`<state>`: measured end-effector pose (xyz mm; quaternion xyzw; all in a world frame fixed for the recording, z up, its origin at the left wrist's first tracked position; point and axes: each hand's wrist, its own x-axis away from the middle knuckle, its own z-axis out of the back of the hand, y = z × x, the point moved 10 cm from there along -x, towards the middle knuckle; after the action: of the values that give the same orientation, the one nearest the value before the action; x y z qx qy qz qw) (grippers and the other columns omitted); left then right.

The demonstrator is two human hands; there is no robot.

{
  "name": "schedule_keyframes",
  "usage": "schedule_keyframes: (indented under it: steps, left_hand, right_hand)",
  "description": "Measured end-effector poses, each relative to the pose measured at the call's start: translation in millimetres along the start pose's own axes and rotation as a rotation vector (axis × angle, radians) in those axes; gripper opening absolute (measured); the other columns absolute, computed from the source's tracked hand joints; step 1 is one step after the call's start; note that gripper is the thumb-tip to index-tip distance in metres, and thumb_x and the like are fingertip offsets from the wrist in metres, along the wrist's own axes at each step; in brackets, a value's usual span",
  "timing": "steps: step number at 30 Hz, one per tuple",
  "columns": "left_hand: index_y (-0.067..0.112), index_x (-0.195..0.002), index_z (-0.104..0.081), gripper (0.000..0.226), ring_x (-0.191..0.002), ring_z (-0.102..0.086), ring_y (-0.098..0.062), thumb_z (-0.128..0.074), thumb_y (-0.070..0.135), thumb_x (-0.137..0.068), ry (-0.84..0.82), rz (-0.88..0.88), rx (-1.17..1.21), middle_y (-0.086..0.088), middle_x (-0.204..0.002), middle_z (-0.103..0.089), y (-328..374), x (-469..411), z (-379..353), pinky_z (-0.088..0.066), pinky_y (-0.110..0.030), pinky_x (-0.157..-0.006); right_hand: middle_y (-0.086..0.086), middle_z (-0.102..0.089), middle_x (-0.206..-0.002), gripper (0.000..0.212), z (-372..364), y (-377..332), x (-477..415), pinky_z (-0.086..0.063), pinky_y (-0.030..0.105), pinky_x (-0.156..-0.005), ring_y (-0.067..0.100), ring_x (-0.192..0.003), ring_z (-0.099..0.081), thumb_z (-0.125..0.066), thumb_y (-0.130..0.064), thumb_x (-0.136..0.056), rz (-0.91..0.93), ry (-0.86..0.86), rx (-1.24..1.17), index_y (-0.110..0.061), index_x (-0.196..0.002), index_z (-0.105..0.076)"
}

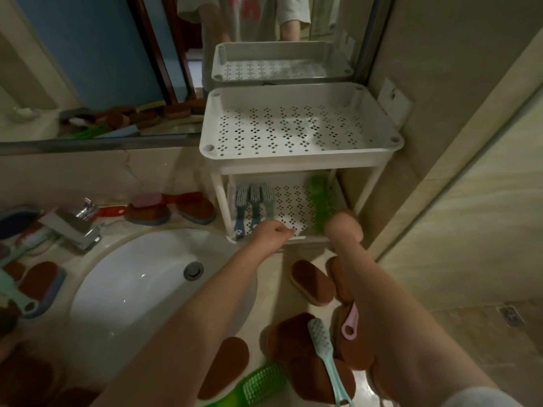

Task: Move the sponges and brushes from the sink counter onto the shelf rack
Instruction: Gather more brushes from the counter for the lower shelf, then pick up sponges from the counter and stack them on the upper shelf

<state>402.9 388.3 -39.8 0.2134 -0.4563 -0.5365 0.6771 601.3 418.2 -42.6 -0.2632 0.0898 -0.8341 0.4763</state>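
White plastic shelf rack [293,161] stands on the bench [305,254], its back against the mirror [88,69]. Its perforated top tier is bare. On the rack's lower tier, three blue-grey brushes [255,207] lie side by side towards the left, handles pointing to the front rim. A green brush [318,201] lies towards the tier's right side.

The right hand [343,227] is at the rack's front right corner, blurred, with its fingers closed on the near end of the green brush. The left hand [273,233] is at the middle of the rack's front rim, fingers curled in. Whether it holds anything cannot be told.

Just in front of the rack, brown sponges [313,286] lie on the bench, with more further forward. A teal brush [323,348] rests across these further sponges, and a pink brush handle [351,324] is just beside it. A second green brush [261,383] lies further forward still. Left of the rack, beside the sink [141,289] and its tap [73,227], are further sponges [195,208] and brushes.
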Motion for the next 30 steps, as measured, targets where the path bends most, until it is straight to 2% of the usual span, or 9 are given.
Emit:
schedule_keyframes:
  steps: [4, 9, 12, 17, 19, 22, 24, 26, 30]
  left_hand:
    - [0.007, -0.106, -0.067, 0.027, -0.105, -0.060, -0.022, -0.059, 0.027, -0.090, -0.006, -0.009, -0.018, -0.008, -0.111, -0.066, -2, -3, -2, -0.047, -0.035, -0.095]
    - [0.007, -0.111, -0.066, 0.029, -0.107, -0.059, -0.022, -0.060, 0.024, -0.089, 0.029, -0.021, -0.029, -0.009, -0.114, -0.066, -7, -4, -1, -0.045, -0.032, -0.096]
    - [0.008, -0.110, -0.066, 0.026, -0.104, -0.059, -0.020, -0.060, 0.022, -0.089, 0.045, -0.034, -0.013, -0.007, -0.113, -0.066, -6, -4, -1, -0.044, -0.028, -0.091]
    - [0.006, -0.099, -0.068, 0.016, -0.094, -0.058, -0.016, -0.061, 0.015, -0.087, 0.137, -0.062, 0.075, -0.006, -0.103, -0.067, -13, 5, 5, -0.042, -0.023, -0.083]
    - [0.005, -0.097, -0.069, 0.016, -0.096, -0.060, -0.020, -0.061, 0.014, -0.087, 0.133, -0.056, 0.054, -0.008, -0.101, -0.067, -24, 10, 3, -0.043, -0.025, -0.084]
    - [0.006, -0.097, -0.067, 0.016, -0.094, -0.058, -0.020, -0.060, 0.016, -0.088, 0.065, -0.006, 0.021, -0.007, -0.095, -0.064, -48, 19, -3, -0.042, -0.027, -0.083]
    - [0.006, -0.096, -0.067, 0.016, -0.095, -0.058, -0.022, -0.059, 0.017, -0.088, 0.011, 0.028, -0.032, -0.009, -0.095, -0.063, -63, 25, -4, -0.044, -0.031, -0.087]
    - [0.005, -0.099, -0.067, 0.020, -0.099, -0.058, -0.023, -0.061, 0.021, -0.087, -0.036, 0.061, -0.060, -0.011, -0.102, -0.064, -78, 33, -3, -0.044, -0.031, -0.089]
    - [0.011, -0.102, -0.063, 0.028, -0.101, -0.058, -0.021, -0.069, 0.028, -0.081, -0.139, 0.110, -0.181, -0.006, -0.105, -0.062, -117, 51, 8, -0.045, -0.031, -0.090]
  right_hand:
    - [0.009, -0.064, -0.113, 0.022, -5, -4, -3, -0.049, 0.032, -0.074, 0.025, -0.102, -0.063, -0.048, -0.011, -0.095, 0.029, 0.044, 0.182, -0.008, -0.111, -0.062]
    - [0.008, -0.062, -0.108, 0.019, -9, -17, -1, -0.044, 0.030, -0.070, 0.023, -0.098, -0.062, -0.050, -0.009, -0.093, 0.138, 0.052, 0.353, -0.010, -0.109, -0.060]
    - [0.008, -0.065, -0.102, 0.018, -2, -20, 3, -0.045, 0.030, -0.066, 0.026, -0.092, -0.064, -0.049, -0.011, -0.093, 0.194, 0.117, 0.280, -0.010, -0.107, -0.061]
    - [0.012, -0.066, -0.089, 0.024, 4, -13, 44, -0.050, 0.038, -0.067, 0.034, -0.082, -0.065, -0.051, -0.027, -0.093, 0.423, 0.307, -0.038, -0.009, -0.109, -0.051]
    - [0.011, -0.065, -0.093, 0.028, -14, -3, 57, -0.049, 0.038, -0.072, 0.032, -0.087, -0.063, -0.056, -0.028, -0.088, 0.525, 0.262, -0.016, -0.010, -0.109, -0.052]
    - [0.009, -0.058, -0.118, 0.048, -68, 15, 66, -0.046, 0.037, -0.088, 0.030, -0.111, -0.054, -0.059, -0.045, -0.085, 0.583, -0.020, 0.222, -0.016, -0.124, -0.051]
    - [0.010, -0.055, -0.123, 0.056, -92, 23, 70, -0.045, 0.039, -0.090, 0.032, -0.113, -0.051, -0.053, -0.052, -0.087, 0.580, -0.125, 0.348, -0.018, -0.131, -0.044]
    - [0.013, -0.055, -0.122, 0.056, -98, 21, 72, -0.044, 0.040, -0.088, 0.034, -0.111, -0.052, -0.049, -0.052, -0.090, 0.563, -0.121, 0.410, -0.017, -0.133, -0.039]
    - [0.011, -0.059, -0.120, 0.058, -96, -4, 88, -0.041, 0.041, -0.090, 0.033, -0.110, -0.055, -0.047, -0.058, -0.088, 0.633, -0.031, 0.390, -0.020, -0.133, -0.041]
